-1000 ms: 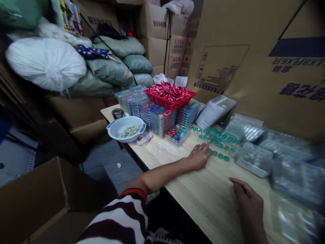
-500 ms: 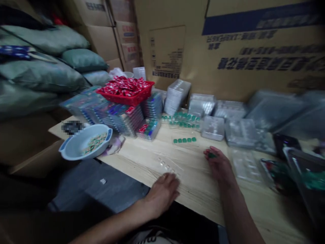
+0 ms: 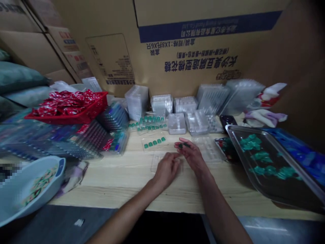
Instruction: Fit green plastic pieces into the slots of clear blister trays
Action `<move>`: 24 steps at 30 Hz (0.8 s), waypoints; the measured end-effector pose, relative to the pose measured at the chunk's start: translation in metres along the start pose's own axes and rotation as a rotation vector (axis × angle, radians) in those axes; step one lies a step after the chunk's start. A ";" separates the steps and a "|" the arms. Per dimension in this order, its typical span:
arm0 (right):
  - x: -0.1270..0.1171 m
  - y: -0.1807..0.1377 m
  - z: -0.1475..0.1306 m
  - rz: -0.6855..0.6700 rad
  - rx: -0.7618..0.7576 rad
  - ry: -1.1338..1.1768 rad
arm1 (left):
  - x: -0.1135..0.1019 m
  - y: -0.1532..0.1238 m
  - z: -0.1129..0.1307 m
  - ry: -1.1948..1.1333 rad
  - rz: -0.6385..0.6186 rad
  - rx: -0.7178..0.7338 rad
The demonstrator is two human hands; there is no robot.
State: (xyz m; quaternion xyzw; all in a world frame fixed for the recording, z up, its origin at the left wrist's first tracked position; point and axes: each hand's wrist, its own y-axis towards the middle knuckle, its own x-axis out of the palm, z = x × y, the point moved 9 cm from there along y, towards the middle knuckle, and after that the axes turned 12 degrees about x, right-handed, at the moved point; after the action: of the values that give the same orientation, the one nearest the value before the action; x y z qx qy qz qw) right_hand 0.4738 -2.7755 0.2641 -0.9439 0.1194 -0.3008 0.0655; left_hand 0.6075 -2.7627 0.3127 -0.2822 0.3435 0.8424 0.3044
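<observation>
By a clear blister tray (image 3: 160, 162), the right hand (image 3: 193, 156) pinches small green pieces (image 3: 183, 145); the left hand (image 3: 166, 171) curls, its grip unclear.

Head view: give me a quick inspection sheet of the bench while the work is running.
surface: light wooden table.
job's things: small green piece; green pieces in clear tray; green pieces in metal tray.
clutter: stacks of clear plastic trays; red basket of red packets; pale blue bowl.
hands: right hand pinches the small green piece; left hand curled beside it, its contents unclear.
cables: nothing seen.
surroundings: cardboard boxes behind the table; green sacks at far left.
</observation>
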 end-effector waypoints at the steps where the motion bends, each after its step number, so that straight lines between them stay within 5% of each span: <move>1: 0.005 -0.001 0.001 -0.019 0.002 0.002 | -0.010 0.007 -0.004 -0.042 0.086 -0.027; 7: 0.021 -0.004 0.004 -0.060 -0.003 -0.038 | -0.018 0.040 -0.021 -0.087 0.209 -0.009; 14: 0.022 0.000 0.013 -0.082 0.029 -0.110 | -0.014 0.032 -0.060 -0.317 0.285 -0.166; 24: 0.026 -0.003 0.002 -0.017 -0.095 -0.351 | -0.018 0.027 -0.045 -0.063 0.190 -0.076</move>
State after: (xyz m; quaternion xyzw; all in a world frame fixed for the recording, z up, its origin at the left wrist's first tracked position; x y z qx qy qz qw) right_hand 0.4957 -2.7790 0.2776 -0.9849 0.1124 -0.1259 0.0381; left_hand 0.6120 -2.8180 0.3084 -0.2328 0.3270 0.8884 0.2229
